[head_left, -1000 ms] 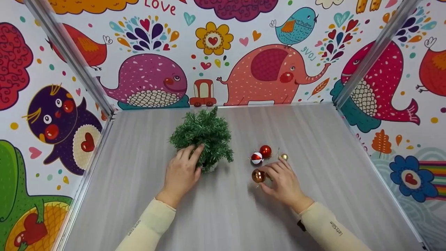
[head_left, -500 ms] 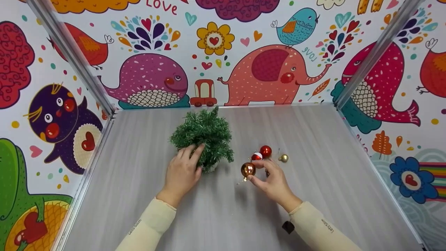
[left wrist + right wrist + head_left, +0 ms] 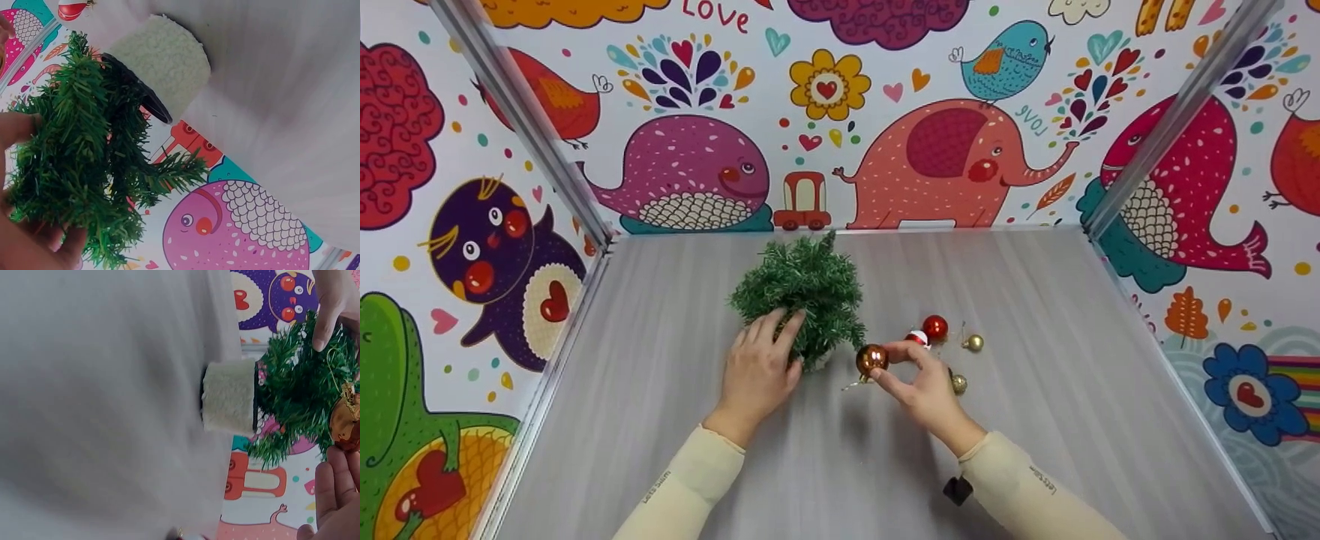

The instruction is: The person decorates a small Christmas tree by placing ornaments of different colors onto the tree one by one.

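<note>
A small artificial Christmas tree (image 3: 817, 277) stands left of the middle of the table. Its pale, fuzzy pot (image 3: 229, 396) rests on the tabletop in the right wrist view. My left hand (image 3: 757, 375) holds the tree's near left side; in the left wrist view thumb and fingers lie on either side of the green branches (image 3: 79, 152). Between thumb and fingertips, my right hand (image 3: 924, 391) pinches a shiny copper-gold bauble (image 3: 872, 361) just off the tree's right side. A gold cord (image 3: 851, 386) hangs from the bauble's cap.
Right of the tree lie a red bauble (image 3: 935, 327), a partly covered red-and-white bauble (image 3: 917, 339), a small gold bauble (image 3: 975, 343) and a glittery gold one (image 3: 958, 384) beside the right hand. Cartoon-printed walls with metal edge rails enclose the grey table (image 3: 660, 300).
My right hand has lifted the copper-gold bauble off the table area by the other baubles and carried it left to the tree. The left hand stays on the branches.
</note>
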Demonstrator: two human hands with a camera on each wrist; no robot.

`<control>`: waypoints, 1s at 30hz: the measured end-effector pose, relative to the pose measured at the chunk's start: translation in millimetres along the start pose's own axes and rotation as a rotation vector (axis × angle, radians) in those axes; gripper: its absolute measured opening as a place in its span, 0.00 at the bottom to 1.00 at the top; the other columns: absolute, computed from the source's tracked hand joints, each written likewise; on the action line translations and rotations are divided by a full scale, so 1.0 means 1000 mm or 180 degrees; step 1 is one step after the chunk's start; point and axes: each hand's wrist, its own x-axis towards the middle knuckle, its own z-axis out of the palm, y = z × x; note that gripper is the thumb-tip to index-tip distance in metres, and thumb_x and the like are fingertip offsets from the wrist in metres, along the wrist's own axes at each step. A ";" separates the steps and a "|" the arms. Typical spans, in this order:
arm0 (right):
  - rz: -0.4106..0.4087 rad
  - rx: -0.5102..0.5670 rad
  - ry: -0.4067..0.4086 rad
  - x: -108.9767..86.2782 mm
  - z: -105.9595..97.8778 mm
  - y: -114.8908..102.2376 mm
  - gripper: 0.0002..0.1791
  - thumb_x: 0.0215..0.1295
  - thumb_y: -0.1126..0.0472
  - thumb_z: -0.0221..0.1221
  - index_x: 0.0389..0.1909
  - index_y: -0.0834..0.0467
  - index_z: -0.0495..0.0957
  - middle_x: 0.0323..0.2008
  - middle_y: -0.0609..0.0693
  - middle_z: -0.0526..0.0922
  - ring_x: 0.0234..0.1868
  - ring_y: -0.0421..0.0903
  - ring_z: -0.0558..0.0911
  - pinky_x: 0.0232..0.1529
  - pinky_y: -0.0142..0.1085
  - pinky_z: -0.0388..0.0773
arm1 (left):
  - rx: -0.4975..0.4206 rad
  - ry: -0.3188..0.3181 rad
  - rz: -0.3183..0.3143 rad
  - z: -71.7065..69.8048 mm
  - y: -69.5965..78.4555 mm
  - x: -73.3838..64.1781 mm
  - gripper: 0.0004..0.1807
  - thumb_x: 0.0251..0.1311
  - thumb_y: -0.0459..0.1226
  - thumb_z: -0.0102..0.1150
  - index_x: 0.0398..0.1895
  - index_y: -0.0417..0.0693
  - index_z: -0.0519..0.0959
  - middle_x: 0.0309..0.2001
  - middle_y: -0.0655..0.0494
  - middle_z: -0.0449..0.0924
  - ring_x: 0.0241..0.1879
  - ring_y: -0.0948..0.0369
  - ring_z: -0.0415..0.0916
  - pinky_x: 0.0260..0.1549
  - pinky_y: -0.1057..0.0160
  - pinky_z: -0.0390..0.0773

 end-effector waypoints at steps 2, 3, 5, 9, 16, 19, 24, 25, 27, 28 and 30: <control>0.0026 0.0006 0.0001 0.001 0.003 -0.003 0.19 0.56 0.59 0.73 0.48 0.53 0.82 0.40 0.42 0.83 0.46 0.43 0.80 0.52 0.45 0.73 | -0.0007 0.0027 0.0053 0.001 0.001 0.000 0.39 0.46 0.38 0.75 0.65 0.47 0.73 0.60 0.41 0.73 0.55 0.43 0.73 0.52 0.45 0.75; 0.0037 0.0019 0.0007 0.001 0.004 -0.005 0.18 0.56 0.60 0.73 0.48 0.54 0.82 0.40 0.43 0.83 0.46 0.44 0.81 0.52 0.45 0.73 | -0.0014 0.0046 0.0089 0.001 0.002 0.001 0.39 0.45 0.39 0.75 0.65 0.47 0.73 0.61 0.41 0.72 0.57 0.43 0.73 0.53 0.45 0.74; 0.0042 0.0029 0.0022 0.002 0.006 -0.007 0.18 0.56 0.63 0.72 0.48 0.58 0.82 0.40 0.47 0.83 0.45 0.47 0.81 0.51 0.47 0.73 | -0.0039 0.0090 0.0185 0.001 0.003 0.001 0.38 0.45 0.40 0.75 0.64 0.46 0.74 0.63 0.42 0.71 0.59 0.44 0.71 0.56 0.45 0.72; 0.0099 0.0052 0.0026 0.004 0.010 -0.010 0.18 0.57 0.64 0.71 0.48 0.59 0.82 0.40 0.48 0.84 0.45 0.49 0.81 0.50 0.48 0.74 | -0.0016 0.0147 0.0446 0.001 0.007 0.000 0.29 0.48 0.46 0.70 0.55 0.47 0.80 0.64 0.44 0.71 0.65 0.46 0.67 0.62 0.46 0.66; 0.0226 0.0212 -0.0066 0.005 0.012 -0.013 0.17 0.60 0.52 0.70 0.49 0.51 0.82 0.41 0.43 0.84 0.45 0.43 0.81 0.49 0.46 0.75 | -0.0044 0.0125 0.0817 0.002 0.012 -0.002 0.20 0.54 0.56 0.61 0.36 0.51 0.86 0.61 0.47 0.76 0.66 0.49 0.67 0.67 0.48 0.58; 0.0263 0.0250 -0.0090 0.004 0.013 -0.022 0.17 0.62 0.53 0.68 0.49 0.54 0.82 0.41 0.46 0.83 0.45 0.45 0.80 0.48 0.47 0.75 | -0.0116 0.0129 0.0802 0.003 0.013 -0.004 0.21 0.54 0.59 0.64 0.36 0.52 0.87 0.60 0.48 0.77 0.65 0.50 0.68 0.68 0.49 0.58; 0.0302 0.0215 -0.0118 0.003 0.010 -0.055 0.15 0.63 0.62 0.67 0.49 0.63 0.81 0.40 0.51 0.83 0.45 0.50 0.81 0.48 0.47 0.75 | -0.0215 0.0215 0.0736 0.004 0.016 -0.004 0.17 0.53 0.54 0.70 0.35 0.52 0.88 0.58 0.50 0.79 0.64 0.51 0.70 0.67 0.49 0.59; 0.0280 0.0228 -0.0124 0.003 0.009 -0.058 0.15 0.64 0.62 0.67 0.49 0.64 0.81 0.40 0.52 0.83 0.45 0.50 0.81 0.48 0.48 0.76 | -0.0226 0.0224 0.0725 0.004 0.017 -0.004 0.16 0.54 0.53 0.70 0.34 0.52 0.88 0.57 0.50 0.79 0.63 0.51 0.70 0.67 0.49 0.59; 0.0267 0.0252 -0.0125 0.003 0.010 -0.058 0.15 0.64 0.62 0.67 0.49 0.64 0.81 0.41 0.52 0.84 0.45 0.51 0.81 0.48 0.49 0.76 | -0.0275 0.0279 0.0729 0.005 0.019 -0.003 0.12 0.55 0.49 0.71 0.33 0.52 0.88 0.55 0.51 0.81 0.62 0.52 0.72 0.66 0.49 0.61; 0.0258 0.0269 -0.0125 0.003 0.010 -0.058 0.15 0.64 0.62 0.66 0.49 0.65 0.81 0.41 0.52 0.84 0.45 0.51 0.81 0.48 0.49 0.76 | -0.0313 0.0313 0.0732 0.006 0.020 -0.003 0.10 0.54 0.47 0.71 0.32 0.52 0.88 0.54 0.51 0.81 0.61 0.52 0.73 0.66 0.49 0.61; 0.0253 0.0298 -0.0132 0.004 0.011 -0.057 0.15 0.64 0.63 0.66 0.49 0.65 0.81 0.41 0.53 0.84 0.45 0.51 0.81 0.48 0.48 0.77 | -0.0386 0.0369 0.0731 0.006 0.021 -0.003 0.07 0.53 0.43 0.73 0.31 0.51 0.87 0.52 0.51 0.82 0.60 0.52 0.74 0.65 0.49 0.62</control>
